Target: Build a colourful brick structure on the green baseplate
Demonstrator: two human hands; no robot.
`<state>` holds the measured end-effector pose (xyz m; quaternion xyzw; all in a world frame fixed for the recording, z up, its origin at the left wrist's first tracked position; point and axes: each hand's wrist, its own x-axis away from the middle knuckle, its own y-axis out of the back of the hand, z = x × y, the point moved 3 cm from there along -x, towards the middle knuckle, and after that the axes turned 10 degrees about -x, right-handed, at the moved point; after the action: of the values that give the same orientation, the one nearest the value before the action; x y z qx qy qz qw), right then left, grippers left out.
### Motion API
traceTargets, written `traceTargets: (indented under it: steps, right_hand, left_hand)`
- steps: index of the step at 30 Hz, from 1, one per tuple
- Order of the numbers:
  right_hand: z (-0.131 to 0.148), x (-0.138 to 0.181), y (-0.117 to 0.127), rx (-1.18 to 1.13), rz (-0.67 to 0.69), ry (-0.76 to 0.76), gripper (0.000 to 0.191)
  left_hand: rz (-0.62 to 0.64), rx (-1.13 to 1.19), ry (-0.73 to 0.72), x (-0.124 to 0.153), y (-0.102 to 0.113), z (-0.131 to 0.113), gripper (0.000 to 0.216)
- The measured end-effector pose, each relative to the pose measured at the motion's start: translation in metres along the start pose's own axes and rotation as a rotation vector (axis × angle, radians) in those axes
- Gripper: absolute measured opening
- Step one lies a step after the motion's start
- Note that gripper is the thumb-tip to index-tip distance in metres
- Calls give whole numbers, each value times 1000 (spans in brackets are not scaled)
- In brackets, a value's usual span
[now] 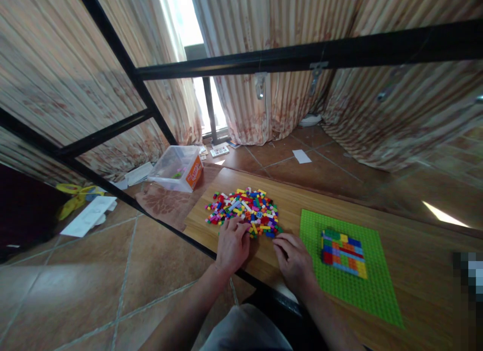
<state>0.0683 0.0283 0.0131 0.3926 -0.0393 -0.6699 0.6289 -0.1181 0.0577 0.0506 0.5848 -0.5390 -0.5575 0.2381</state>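
Note:
A loose heap of small coloured toy building bricks [245,206] lies on the wooden table. My left hand [232,244] is at the heap's near edge, its fingers curled down among the bricks and thumb close to the index finger. Whatever it pinches is too small to make out. Just right of the heap, my right hand [294,260] has its fingers bent and its thumb against them near a few green and blue bricks; its fingertips hide any piece held. Further right, a green studded baseplate [354,300] carries a multicoloured block of joined bricks [343,254].
A clear plastic box [175,167] with an orange label stands beyond the table's left end. A black metal bar frame [234,62] crosses above and at left. White packaging [89,216] and papers lie on the tiled floor, with striped curtains [245,109] behind.

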Motion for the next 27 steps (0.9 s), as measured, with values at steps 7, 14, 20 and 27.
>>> traceTargets:
  steps: [7, 14, 20, 27]
  right_hand:
    - [1, 0, 0, 8, -19, 11, 18]
    - [2, -1, 1, 9, -7, -21, 19]
    - [2, -1, 1, 5, -1, -24, 21]
    - [3, -2, 1, -9, -12, -7, 21]
  left_hand:
    - [8, -10, -20, -9, -5, 0, 20]
    - [-5, 2, -6, -9, -6, -2, 16]
    - [-26, 37, -15, -10, -5, -8, 15]
    - [-6, 43, -31, -12, -8, -11, 12]
